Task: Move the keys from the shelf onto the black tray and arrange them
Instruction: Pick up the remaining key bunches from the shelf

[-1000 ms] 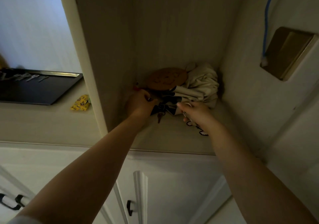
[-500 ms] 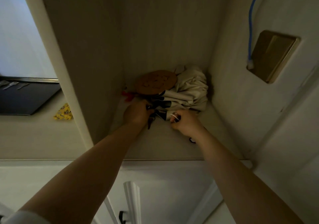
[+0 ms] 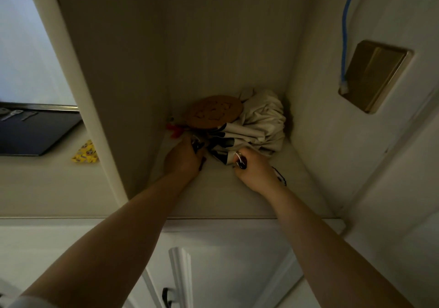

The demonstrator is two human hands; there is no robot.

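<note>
Both my hands reach into a dim shelf recess [image 3: 228,196]. My left hand [image 3: 183,158] is closed around a dark bunch of keys [image 3: 198,145], one key hanging below its fingers. My right hand [image 3: 255,172] grips another set of keys [image 3: 240,160] with a pale ring and dark heads; a dark cord trails by its wrist. The black tray [image 3: 35,132] lies on the counter at far left, with several silver keys [image 3: 14,114] along its back edge.
At the back of the recess sit a round cork mat [image 3: 213,111], a crumpled cream cloth bag [image 3: 259,127] and a small red item [image 3: 174,129]. A yellow packet [image 3: 85,157] lies on the counter beside the tray. A blue cable [image 3: 344,34] hangs on the right wall.
My right hand moved back toward the cloth bag and closed on keys. The left hand stayed by the dark bunch. The view shifted right, so less of the tray shows.
</note>
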